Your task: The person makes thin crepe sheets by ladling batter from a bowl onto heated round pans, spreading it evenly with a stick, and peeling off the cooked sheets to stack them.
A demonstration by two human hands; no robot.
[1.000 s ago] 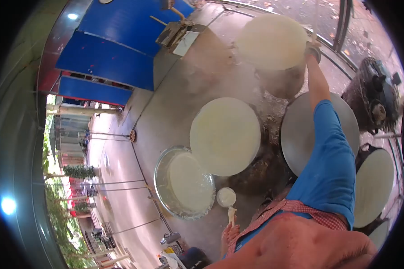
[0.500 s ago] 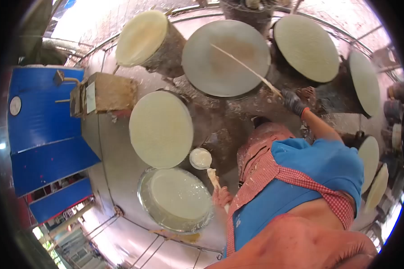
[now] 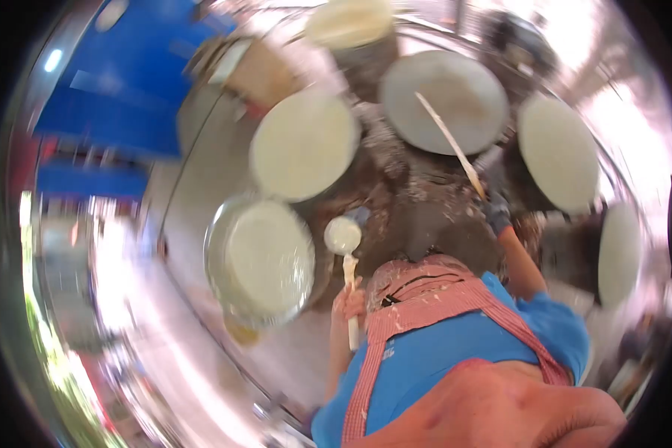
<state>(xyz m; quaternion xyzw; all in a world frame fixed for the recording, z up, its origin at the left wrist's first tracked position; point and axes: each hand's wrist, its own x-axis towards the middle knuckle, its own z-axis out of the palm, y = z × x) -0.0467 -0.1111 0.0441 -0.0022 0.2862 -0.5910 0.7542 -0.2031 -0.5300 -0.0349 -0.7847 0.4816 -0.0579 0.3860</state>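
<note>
My bare left hand [image 3: 349, 302] is closed around the handle of a ladle [image 3: 343, 236] whose bowl holds creamy white liquid. Just left of the ladle stands a wide metal basin [image 3: 213, 280] of similar pale liquid. My right hand [image 3: 494, 207], in a dark glove, grips a long thin stick [image 3: 455, 149]. The stick's far end lies over a grey round griddle [image 3: 407, 119] with a brownish middle; whether it touches the surface I cannot tell. Left of that griddle is another round top [image 3: 304, 145] covered in a pale, even layer.
More pale-covered round tops stand around me: one at the back [image 3: 349, 22], one at right [image 3: 558, 153], another at far right [image 3: 620, 254]. A brown box-like object [image 3: 261, 72] sits behind the left top, near a blue panel [image 3: 127, 82]. The outer view is blurred.
My view has turned, so the griddles and basin appear shifted and rotated. Both hands keep their hold on ladle and stick; the stick still reaches over the grey griddle.
</note>
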